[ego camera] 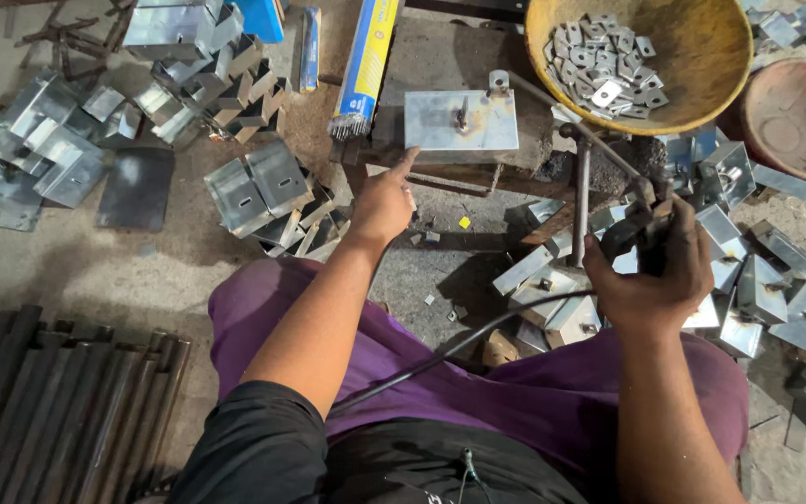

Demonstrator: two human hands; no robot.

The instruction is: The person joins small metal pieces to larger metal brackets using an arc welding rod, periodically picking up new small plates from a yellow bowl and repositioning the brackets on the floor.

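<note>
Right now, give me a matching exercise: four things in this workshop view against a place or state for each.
Things:
1. left hand
2. right hand
3. yellow bowl
4. dark rods

Places or states:
A. holds small square metal pieces
B. grips a dark clamp-like tool
C. lie side by side at lower left
D. fingertip at the flat metal plate

Pairs: 1-D, 2-B, 3-A, 4-C

Left hand (382,201) reaches up mid-frame, forefinger stretched out, arm bare. Right hand (650,271) at right is curled in a closed grip.
</note>
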